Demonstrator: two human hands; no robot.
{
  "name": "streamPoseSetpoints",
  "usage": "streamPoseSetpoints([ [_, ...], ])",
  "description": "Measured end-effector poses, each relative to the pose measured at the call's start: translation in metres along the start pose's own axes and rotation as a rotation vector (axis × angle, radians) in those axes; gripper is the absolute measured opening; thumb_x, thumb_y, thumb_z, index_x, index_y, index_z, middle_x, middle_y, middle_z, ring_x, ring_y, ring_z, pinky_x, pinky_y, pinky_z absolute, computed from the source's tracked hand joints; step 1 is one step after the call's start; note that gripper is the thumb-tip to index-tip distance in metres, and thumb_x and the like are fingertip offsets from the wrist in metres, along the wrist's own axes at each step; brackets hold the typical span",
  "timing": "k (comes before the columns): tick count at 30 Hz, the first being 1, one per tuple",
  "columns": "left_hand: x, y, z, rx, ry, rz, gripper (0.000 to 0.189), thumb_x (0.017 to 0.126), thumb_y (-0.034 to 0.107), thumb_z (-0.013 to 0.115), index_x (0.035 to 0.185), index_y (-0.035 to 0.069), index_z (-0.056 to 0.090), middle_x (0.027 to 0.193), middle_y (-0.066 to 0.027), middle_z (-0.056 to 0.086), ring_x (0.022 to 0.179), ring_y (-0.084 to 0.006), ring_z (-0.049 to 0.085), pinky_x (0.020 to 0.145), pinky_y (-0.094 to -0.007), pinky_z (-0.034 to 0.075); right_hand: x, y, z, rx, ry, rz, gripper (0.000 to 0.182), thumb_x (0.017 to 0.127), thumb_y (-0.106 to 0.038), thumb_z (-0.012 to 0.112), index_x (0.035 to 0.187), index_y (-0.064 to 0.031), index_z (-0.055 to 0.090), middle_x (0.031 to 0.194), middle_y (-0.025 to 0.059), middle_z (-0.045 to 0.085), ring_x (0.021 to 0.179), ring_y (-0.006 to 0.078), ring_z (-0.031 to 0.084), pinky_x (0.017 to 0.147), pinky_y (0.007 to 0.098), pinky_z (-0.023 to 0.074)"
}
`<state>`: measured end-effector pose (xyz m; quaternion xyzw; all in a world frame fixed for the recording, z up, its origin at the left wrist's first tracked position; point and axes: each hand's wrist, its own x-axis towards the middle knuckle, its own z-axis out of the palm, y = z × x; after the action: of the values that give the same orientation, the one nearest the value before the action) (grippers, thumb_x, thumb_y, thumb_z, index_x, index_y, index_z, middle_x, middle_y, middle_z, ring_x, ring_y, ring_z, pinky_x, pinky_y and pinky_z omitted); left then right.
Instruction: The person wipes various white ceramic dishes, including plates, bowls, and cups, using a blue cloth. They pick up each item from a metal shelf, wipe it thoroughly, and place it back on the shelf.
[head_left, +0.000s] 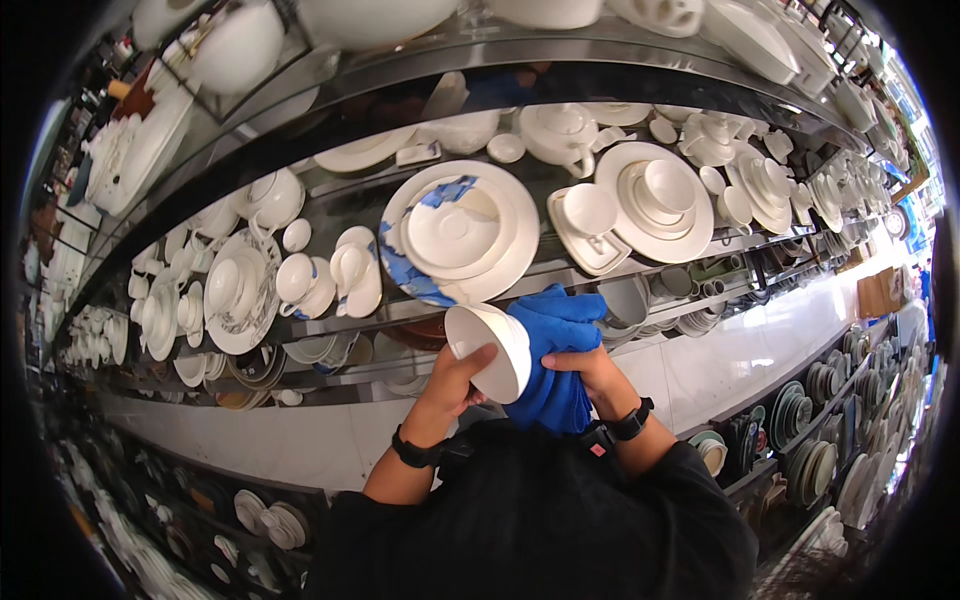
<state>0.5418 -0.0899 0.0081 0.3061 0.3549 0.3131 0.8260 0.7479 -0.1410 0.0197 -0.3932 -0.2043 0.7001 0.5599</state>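
Observation:
My left hand (452, 379) grips a white ceramic bowl (496, 352) by its rim, thumb inside the hollow. The bowl is tilted on its side, its mouth facing left. Bunched in my right hand (589, 367) is a blue cloth (551, 390), which lies against the bowl's outer side. The cloth hides most of the right fingers. Just beyond the bowl, a large white plate with blue patches (517, 259) stands on the shelf. A smaller shallow dish (455, 234) rests on top of it.
Glass shelving (525, 283) crowded with white tableware runs across in front of me. A teapot (556, 135), a white cup (589, 210) and a stacked place setting (667, 187) stand there. An upper shelf edge (570, 79) overhangs it. More racks of plates (814, 472) are behind me at right.

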Motion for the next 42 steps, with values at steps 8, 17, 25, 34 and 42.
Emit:
streamPoseSetpoints([
  [8,0.054,0.021,0.082,0.319,0.151,0.081,0.038,0.094,0.031,0.058,0.110,-0.003,0.054,0.061,-0.0051,0.058,0.041,-0.0100,0.051,0.034,-0.0229,0.037,-0.020,-0.098,-0.097,0.203,0.001,-0.196,0.062,0.069,0.006,0.065,0.129,0.0037,0.051,0.118,0.0153,0.062,0.107,0.0279,0.061,0.095,0.0385,0.0492],
  [17,0.157,0.049,0.130,0.642,0.138,-0.017,0.060,0.095,0.060,0.044,0.090,0.002,0.058,0.055,-0.0028,0.051,0.041,-0.0112,0.047,0.035,-0.0236,0.034,0.043,-0.164,-0.131,0.149,-0.125,-0.133,0.061,0.073,0.001,0.061,0.132,0.0047,0.046,0.116,0.0202,0.062,0.097,0.0311,0.066,0.086,0.0416,0.0558],
  [25,0.187,0.034,0.130,0.737,0.320,-0.017,0.067,0.093,0.067,0.038,0.084,0.004,0.058,0.053,-0.0023,0.052,0.041,-0.0093,0.044,0.036,-0.0219,0.031,0.077,-0.158,-0.152,0.195,-0.132,-0.096,0.058,0.075,0.003,0.060,0.130,0.0036,0.046,0.109,0.0191,0.064,0.092,0.0317,0.067,0.083,0.0430,0.0569],
  [34,0.192,0.026,0.124,0.746,0.329,-0.029,0.074,0.092,0.071,0.032,0.081,0.004,0.060,0.056,-0.0034,0.055,0.042,-0.0097,0.047,0.037,-0.0232,0.032,0.089,-0.149,-0.166,0.194,-0.141,-0.073,0.054,0.076,0.002,0.060,0.129,0.0039,0.046,0.107,0.0211,0.064,0.092,0.0339,0.067,0.083,0.0459,0.0570],
  [42,0.195,0.022,0.124,0.720,0.312,-0.057,0.075,0.093,0.070,0.030,0.082,0.003,0.060,0.056,-0.0037,0.056,0.044,-0.0101,0.050,0.038,-0.0223,0.035,0.084,-0.154,-0.166,0.188,-0.114,-0.086,0.057,0.076,0.004,0.061,0.131,0.0025,0.045,0.111,0.0178,0.062,0.094,0.0304,0.065,0.082,0.0417,0.0565],
])
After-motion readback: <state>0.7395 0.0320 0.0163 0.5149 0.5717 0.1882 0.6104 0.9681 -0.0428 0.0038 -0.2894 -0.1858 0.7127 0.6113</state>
